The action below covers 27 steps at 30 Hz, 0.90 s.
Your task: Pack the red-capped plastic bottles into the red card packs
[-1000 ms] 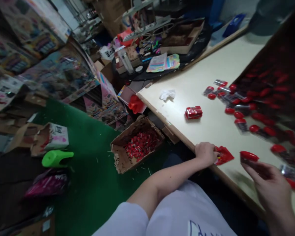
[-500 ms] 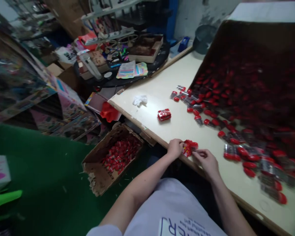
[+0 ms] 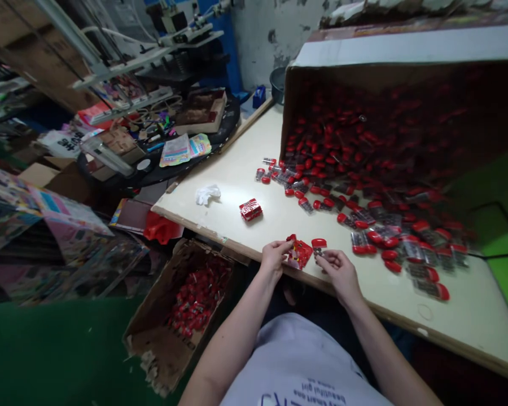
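My left hand (image 3: 274, 258) pinches the edge of a crinkled red foil packet (image 3: 298, 253) just above the table's front edge. My right hand (image 3: 339, 275) holds a small red-capped item in clear wrapping (image 3: 318, 246) between its fingers, right next to the packet. A large tilted cardboard box (image 3: 366, 115) spills many similar red-capped items across the cream table (image 3: 232, 194). The loose pile lies to the right of my right hand, not touching it. A bundle of red packets (image 3: 250, 210) lies left of the pile, beyond my hands.
A white crumpled tissue (image 3: 207, 194) lies on the table. Below its front edge, an open cardboard box (image 3: 150, 335) holds red packets. A round table (image 3: 161, 172) carries papers and tools at the back. Printed cartons lean at the left.
The view has swung, bringing the large box fully into the frame. Both hands stay together at the red packet, and my right hand now shows a red-capped item beside it.
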Motion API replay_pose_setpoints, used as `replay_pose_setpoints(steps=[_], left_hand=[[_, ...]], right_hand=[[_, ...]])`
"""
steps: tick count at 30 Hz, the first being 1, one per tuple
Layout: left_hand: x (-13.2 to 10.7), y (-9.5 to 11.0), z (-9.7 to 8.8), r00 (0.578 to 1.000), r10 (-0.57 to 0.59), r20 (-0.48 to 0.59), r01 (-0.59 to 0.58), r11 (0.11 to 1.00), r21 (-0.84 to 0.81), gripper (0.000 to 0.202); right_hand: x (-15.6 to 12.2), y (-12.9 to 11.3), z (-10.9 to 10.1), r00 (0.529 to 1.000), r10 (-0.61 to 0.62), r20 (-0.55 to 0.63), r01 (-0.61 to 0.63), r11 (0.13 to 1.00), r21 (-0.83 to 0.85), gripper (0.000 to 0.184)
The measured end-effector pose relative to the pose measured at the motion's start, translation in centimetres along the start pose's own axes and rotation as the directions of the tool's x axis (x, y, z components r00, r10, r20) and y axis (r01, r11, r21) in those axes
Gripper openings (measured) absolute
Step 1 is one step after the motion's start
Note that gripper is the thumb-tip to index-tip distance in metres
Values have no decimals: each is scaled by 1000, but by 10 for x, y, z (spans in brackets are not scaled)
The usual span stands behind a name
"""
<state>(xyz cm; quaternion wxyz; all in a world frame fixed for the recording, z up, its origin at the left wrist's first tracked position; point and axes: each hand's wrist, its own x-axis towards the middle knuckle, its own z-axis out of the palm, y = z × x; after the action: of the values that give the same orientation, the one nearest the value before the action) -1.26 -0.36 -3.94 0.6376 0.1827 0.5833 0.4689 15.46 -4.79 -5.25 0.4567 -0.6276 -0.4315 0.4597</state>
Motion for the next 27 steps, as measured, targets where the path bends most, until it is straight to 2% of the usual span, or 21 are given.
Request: replay_pose_setpoints(steps=[3, 4, 6, 8, 12, 16, 21, 24, 27], left_hand=[[-14, 7, 7, 995, -67, 76, 75, 990, -116, 34], [-18, 9, 9, 992, -77, 102, 89, 989, -121, 33], [-27, 11, 12, 985, -96, 145, 113, 987, -113, 32], [-34, 12, 13, 978, -109, 179, 128, 987, -98, 31], [-41, 9, 16, 970, -101, 223, 119, 991, -66, 30], [-44, 4, 18, 966, -99, 239, 110, 993, -31, 30], [-44, -2, 19, 930, -62, 362, 49, 998, 46, 30], [-42, -2, 22, 941, -37, 338, 22, 999, 50, 27], [-39, 3, 26, 962, -82, 261, 95, 995, -36, 28]], right_hand=[[-3, -15, -1, 998, -60, -26, 60, 998, 12, 60], [-2, -19, -1, 995, -93, -16, 93, 996, -11, 57], [2, -25, -3, 989, -144, 31, 146, 988, -42, 38], [6, -28, -3, 986, -146, 78, 147, 989, -5, 26], [12, -33, -3, 984, -78, 160, 59, 992, 115, 29], [12, -41, -2, 979, -144, 145, 153, 987, -51, 28], [11, -46, -3, 964, -221, 150, 246, 953, -178, 23], [13, -46, -4, 963, -209, 169, 236, 958, -162, 23], [14, -46, -8, 966, -212, 150, 228, 969, -93, 28]])
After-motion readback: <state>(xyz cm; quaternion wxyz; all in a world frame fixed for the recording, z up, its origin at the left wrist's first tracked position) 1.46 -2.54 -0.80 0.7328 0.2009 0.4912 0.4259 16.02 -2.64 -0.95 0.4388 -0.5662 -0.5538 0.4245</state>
